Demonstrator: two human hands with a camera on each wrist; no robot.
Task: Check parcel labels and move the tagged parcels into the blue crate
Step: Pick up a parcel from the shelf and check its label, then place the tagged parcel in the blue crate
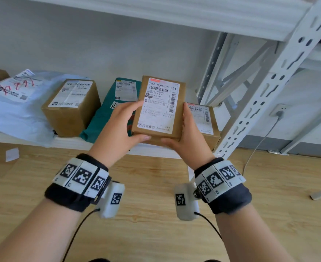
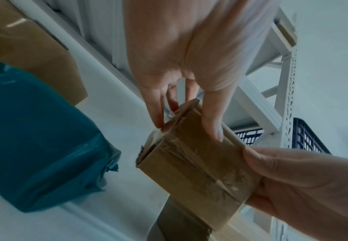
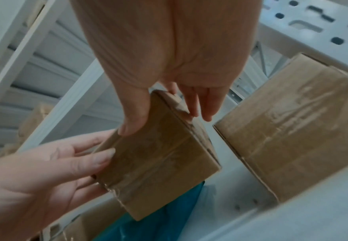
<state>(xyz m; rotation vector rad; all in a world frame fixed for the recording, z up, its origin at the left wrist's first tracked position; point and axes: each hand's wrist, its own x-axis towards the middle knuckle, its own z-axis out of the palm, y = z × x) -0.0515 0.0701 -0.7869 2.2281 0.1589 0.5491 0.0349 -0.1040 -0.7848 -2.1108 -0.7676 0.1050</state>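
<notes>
Box sits label-up between left hand and right hand, both gripping its sides above the shelf. Left wrist view: thumb and fingers clasp its taped end; crate stands behind. Right wrist view: same clasp, beside another carton.

Four boxes, two mailer bags

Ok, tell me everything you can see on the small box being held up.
The small brown cardboard box is held off the shelf, label side tilted toward the head camera. A white shipping label with barcodes covers most of that face. Clear tape runs along its seams. The left hand and right hand grip opposite sides, thumbs on the near end.
</notes>
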